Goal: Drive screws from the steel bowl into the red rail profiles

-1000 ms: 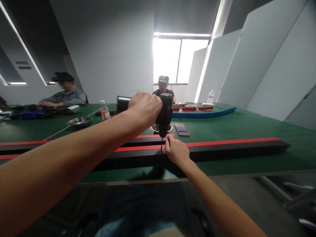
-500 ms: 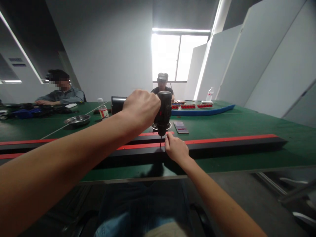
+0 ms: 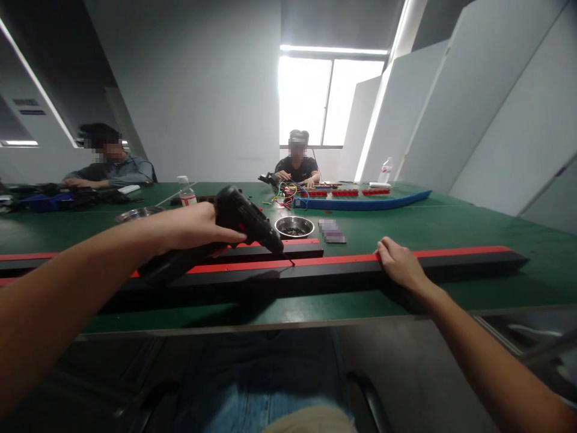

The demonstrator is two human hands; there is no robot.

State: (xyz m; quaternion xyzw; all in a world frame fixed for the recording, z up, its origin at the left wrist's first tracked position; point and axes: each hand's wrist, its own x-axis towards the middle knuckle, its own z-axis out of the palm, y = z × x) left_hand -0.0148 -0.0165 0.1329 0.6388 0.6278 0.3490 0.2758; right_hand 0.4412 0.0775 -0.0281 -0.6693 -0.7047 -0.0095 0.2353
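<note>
Drill [image 3: 246,218] has been tipped from upright, its bit slanted down at the black-and-red beam [image 3: 333,276], handle wrapped by the left hand's [image 3: 196,228] fingers. Right hand [image 3: 401,263] has been shifted rightward, fingers curled onto the beam, which is laid along the tabletop's [image 3: 473,222] near edge.

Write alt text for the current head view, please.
Left hand holds a slanted black drill, its bit at the red top of a long black bar; right hand rests on the bar. Behind, on the green table, a metal bowl holds small dark parts.
</note>
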